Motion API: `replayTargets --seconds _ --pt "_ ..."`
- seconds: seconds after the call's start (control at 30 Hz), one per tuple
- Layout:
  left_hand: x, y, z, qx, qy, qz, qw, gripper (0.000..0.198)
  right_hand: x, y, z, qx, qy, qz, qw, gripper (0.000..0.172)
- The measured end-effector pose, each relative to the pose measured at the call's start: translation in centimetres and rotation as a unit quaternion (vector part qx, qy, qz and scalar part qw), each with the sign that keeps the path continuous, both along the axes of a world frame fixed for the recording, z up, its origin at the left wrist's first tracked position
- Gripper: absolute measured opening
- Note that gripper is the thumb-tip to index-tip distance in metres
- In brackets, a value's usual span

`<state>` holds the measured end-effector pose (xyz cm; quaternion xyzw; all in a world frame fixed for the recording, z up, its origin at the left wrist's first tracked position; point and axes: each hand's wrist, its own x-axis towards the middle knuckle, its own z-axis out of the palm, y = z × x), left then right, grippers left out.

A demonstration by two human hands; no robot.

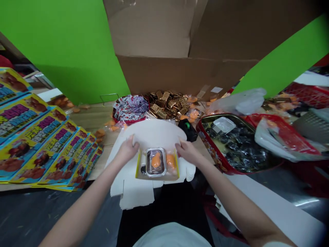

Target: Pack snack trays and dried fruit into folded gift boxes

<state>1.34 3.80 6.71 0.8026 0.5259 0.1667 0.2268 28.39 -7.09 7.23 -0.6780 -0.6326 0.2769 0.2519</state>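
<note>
In front of me lies an opened cardboard box (157, 177) with yellow edges and a white inside. It holds a foil tray (155, 174) with an orange piece (156, 160) on top, and an orange packet (170, 161) on the right. A rounded white lid flap (156, 132) rises at its back. My left hand (128, 148) pinches the left side of the box near the flap, fingers curled. On the opposite side my right hand (187, 150) has its fingers closed the same way. Beneath the box is a stack of flat white cardboard (137, 195).
Printed yellow and blue boxes (51, 147) stand in a row at left. Behind are a tub of small sachets (131, 107), a heap of gold packets (169, 103) and a black object (189, 129). At right stands a red tin (226, 164) of dark wrapped pieces.
</note>
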Motion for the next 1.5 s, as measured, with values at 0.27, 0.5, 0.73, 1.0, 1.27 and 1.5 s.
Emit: replayTargets --seconds 0.27,0.5,0.73,1.0,1.27,1.5 --pt "-7.9 -12.1 -9.3 0.125 0.048 -0.220 0.966 0.072 -2.2 -13.2 -9.9 0.087 -0.103 0.079 0.988 0.068" --pt "-6.8 -8.8 -6.8 0.025 -0.012 -0.225 0.974 0.062 -0.6 -11.1 -7.6 0.177 -0.089 0.133 0.971 0.077" --pt "-3.1 -3.6 -2.5 -0.254 -0.271 -0.053 0.927 0.070 0.1 -3.1 -3.2 -0.005 0.181 0.034 0.983 0.051" --pt "-1.4 -4.5 -3.8 -0.266 -0.316 0.006 0.911 0.057 2.9 2.5 1.9 0.080 -0.014 0.038 0.996 0.042" --pt "-1.3 -4.7 -3.7 -0.247 -0.331 0.019 0.910 0.055 2.2 4.1 4.9 -0.031 0.015 0.131 0.991 0.031" --pt "0.4 -5.8 -6.1 -0.171 -0.381 0.089 0.904 0.095 0.0 -1.9 -1.6 0.233 -0.105 0.059 0.965 0.040"
